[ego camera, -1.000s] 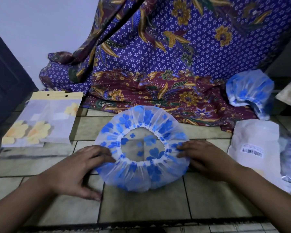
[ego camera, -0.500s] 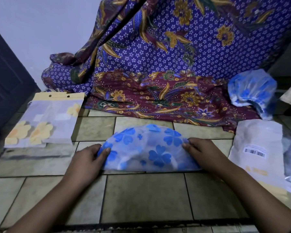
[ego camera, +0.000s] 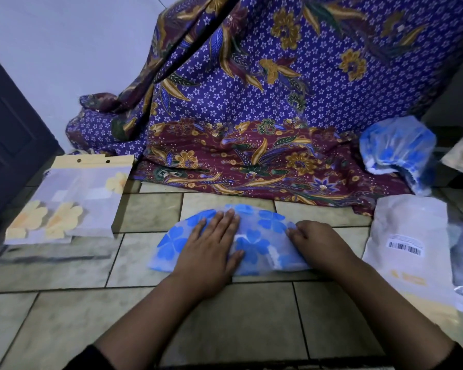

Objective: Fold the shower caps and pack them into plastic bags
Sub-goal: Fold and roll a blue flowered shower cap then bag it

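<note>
shower cap [ego camera: 262,233]: clear with blue flowers, folded into a half-moon, straight edge near, curved edge far; flat on the floor, centre of view
floor [ego camera: 238,316]: beige tiles with dark grout
left hand [ego camera: 211,249]: flat, palm down, fingers straight and together, pressing on the left-middle of the shower cap
right hand [ego camera: 318,244]: on the cap's right end, fingers bent with tips on the plastic; can't tell if it pinches or only presses
hands: apart, both on the cap, a strip of cap showing between them
plastic bags [ego camera: 75,198]: flat stack, yellow flower print, header strip with two holes; on the floor far left, well apart from the cap
other caps [ego camera: 396,145]: bunched blue-flower bundle, far right, at the edge of the cloth
white pouch [ego camera: 409,236]: barcode label, lies on the floor just right of the right hand
cloth [ego camera: 251,102]: purple and maroon batik, draped down behind, hem lying on the floor just beyond the cap
door [ego camera: 8,129]: dark, far left
</note>
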